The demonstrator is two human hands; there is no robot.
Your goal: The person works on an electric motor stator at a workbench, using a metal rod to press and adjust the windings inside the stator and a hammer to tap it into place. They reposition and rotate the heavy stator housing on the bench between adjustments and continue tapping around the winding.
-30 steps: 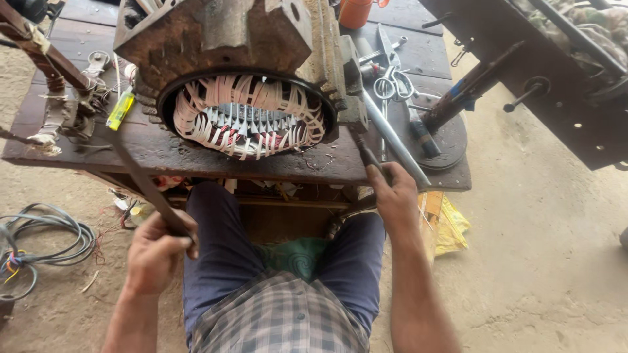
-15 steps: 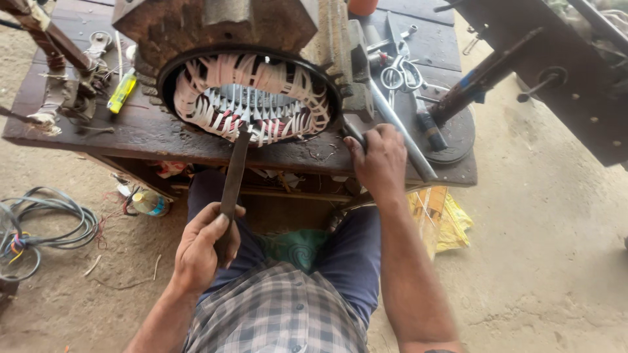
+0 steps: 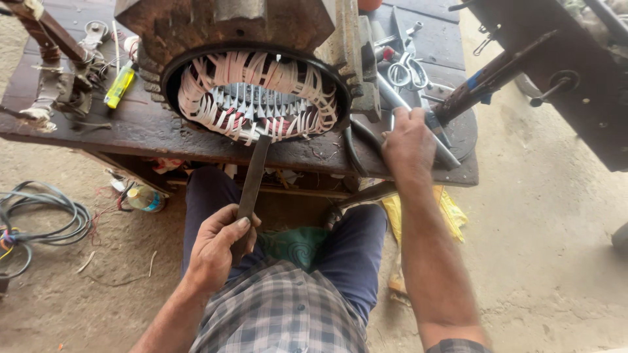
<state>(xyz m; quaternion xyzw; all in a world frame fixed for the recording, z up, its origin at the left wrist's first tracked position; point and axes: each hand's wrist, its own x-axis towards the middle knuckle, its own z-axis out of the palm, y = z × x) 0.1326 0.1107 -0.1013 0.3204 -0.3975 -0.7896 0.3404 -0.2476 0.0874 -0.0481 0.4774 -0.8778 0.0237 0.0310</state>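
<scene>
A large rusty motor stator point(image 3: 222, 29) lies on a dark wooden bench point(image 3: 118, 134), its round opening facing me. White and red insulated windings point(image 3: 255, 98) fill the opening. My left hand point(image 3: 219, 245) grips a long flat metal bar point(image 3: 254, 173) whose tip reaches the lower rim of the windings. My right hand point(image 3: 409, 140) rests on the bench to the right of the stator, fingers curled over metal rods point(image 3: 418, 131); whether it grips one is unclear.
Scissors point(image 3: 407, 70) and loose tools lie behind my right hand. A yellow lighter point(image 3: 120, 86) sits on the bench at left. A dark machine frame point(image 3: 556, 72) stands at right. Cables point(image 3: 39, 219) and a bottle point(image 3: 144, 198) lie on the dirt floor.
My left hand has swung the flat bar up from beside my knee until its tip meets the windings. My right hand has moved up onto the bench among the rods.
</scene>
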